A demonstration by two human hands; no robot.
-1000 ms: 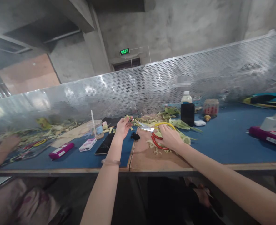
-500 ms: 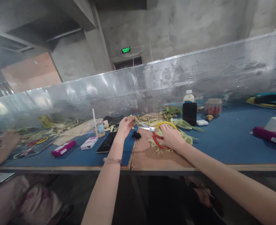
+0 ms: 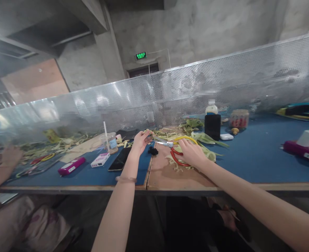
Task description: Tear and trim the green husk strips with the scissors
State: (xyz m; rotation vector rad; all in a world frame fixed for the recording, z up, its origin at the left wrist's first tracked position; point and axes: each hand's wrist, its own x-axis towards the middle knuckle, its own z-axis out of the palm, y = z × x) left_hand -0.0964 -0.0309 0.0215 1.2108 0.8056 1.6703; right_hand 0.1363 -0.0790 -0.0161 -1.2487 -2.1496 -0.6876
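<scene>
My right hand (image 3: 189,152) is closed around scissors (image 3: 175,143) with one yellow and one red handle. Their blades point left, close to the fingertips of my left hand (image 3: 141,140). Those fingers pinch a small greenish plant piece (image 3: 150,132), partly hidden, whose kind I cannot make out. Pale green leafy husks (image 3: 210,155) lie behind and beside my right hand, over a brown board (image 3: 170,178). Between my wrists sits a small black bundle (image 3: 153,151).
A phone (image 3: 119,159), a small white box (image 3: 100,159), a purple box (image 3: 71,166) and a cup with a straw (image 3: 112,142) are on the left. At the right stand a bottle (image 3: 211,107), a black block (image 3: 212,127) and a jar (image 3: 239,119). A co-worker's hands (image 3: 11,156) work at far left.
The scissor blades look closer together now, near my left fingertips. Both my hands have hardly moved.
</scene>
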